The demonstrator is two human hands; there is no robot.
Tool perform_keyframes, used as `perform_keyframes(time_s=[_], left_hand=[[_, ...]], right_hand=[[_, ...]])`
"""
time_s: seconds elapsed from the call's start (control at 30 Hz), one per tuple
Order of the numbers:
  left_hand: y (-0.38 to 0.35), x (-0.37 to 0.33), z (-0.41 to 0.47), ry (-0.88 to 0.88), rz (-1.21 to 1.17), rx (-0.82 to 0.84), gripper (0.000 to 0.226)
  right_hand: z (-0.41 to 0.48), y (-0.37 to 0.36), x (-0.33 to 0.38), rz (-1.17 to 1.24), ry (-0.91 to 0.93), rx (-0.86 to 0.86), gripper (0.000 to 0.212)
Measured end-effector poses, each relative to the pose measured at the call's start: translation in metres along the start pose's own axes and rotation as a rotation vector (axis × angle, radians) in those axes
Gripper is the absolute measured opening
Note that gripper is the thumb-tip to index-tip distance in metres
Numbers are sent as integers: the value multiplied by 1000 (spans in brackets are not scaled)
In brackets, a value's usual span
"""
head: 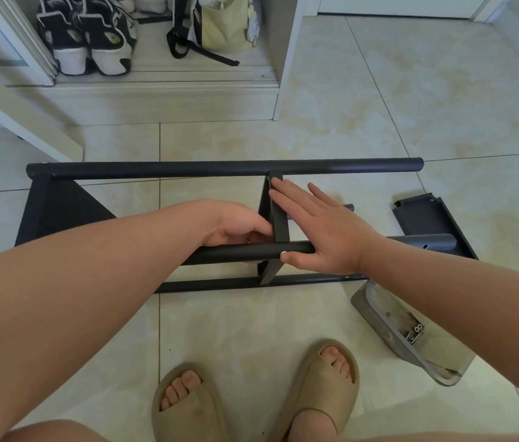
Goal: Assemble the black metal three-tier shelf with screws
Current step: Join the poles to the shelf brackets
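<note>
The black metal shelf frame lies on its side on the tiled floor, with a far pole (219, 168) and a near pole (239, 252) running left to right. A middle shelf panel (278, 224) stands edge-on between them. My left hand (235, 224) is curled against the panel's left face just above the near pole; what its fingertips pinch is hidden. My right hand (318, 224) lies flat with straight fingers on the panel's right side, thumb along the near pole. An end shelf panel (57, 212) is fixed at the frame's left end.
A loose black shelf panel (427, 218) lies on the floor at the right. A clear plastic tray (379, 317) holding several screws (414, 333) sits at the lower right under my forearm. My slippered feet are near the bottom edge. A shoe cabinet (162, 100) stands behind the frame.
</note>
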State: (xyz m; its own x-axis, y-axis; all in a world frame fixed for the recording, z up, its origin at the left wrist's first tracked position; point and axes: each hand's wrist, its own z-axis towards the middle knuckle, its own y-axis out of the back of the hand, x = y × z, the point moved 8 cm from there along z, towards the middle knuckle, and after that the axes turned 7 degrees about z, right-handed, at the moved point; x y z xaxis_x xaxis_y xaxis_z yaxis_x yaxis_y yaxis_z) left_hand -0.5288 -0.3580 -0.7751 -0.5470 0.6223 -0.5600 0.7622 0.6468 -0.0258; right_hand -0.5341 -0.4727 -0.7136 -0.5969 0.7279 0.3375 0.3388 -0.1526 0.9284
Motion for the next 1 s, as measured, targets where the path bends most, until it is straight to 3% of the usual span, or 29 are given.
perform_keyframes(time_s=[0.27,0.63,1.0], left_hand=[[1,0,3,-26,55,-20,13],[-3,4,2,-8,-118,68,15],[0,-3,1,-28,21,-18,11]], right_hand=[[-1,1,1,-3,1,-8,97],[-1,2,0,-7,-4,-12,98],[0,1,0,-5,1,-19,98]])
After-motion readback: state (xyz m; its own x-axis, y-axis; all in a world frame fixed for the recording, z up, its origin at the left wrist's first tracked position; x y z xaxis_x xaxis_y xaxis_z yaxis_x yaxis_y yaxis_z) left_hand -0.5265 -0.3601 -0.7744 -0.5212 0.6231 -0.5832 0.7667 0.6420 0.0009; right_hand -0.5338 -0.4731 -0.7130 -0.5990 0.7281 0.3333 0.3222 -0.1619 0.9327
